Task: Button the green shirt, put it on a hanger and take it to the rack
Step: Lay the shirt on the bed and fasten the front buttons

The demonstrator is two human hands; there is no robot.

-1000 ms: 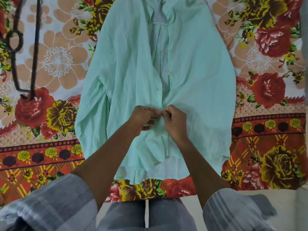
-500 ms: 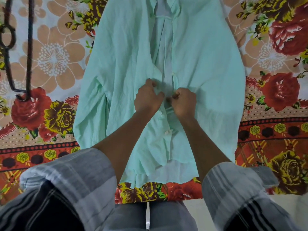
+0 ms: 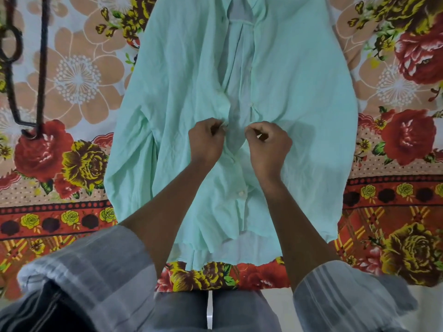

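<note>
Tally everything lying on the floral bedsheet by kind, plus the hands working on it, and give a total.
Green shirt: 1
Dark hanger: 1
Hands: 2, the left hand and right hand, each pinching a front edge of the shirt
Total: 4
All of it is on the floral bedsheet.

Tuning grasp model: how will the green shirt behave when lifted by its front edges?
Likely floppy: the green shirt lies creased and bunches where left hand and right hand pinch it. Probably light, thin fabric. The unbuttoned upper front would probably gape.
</note>
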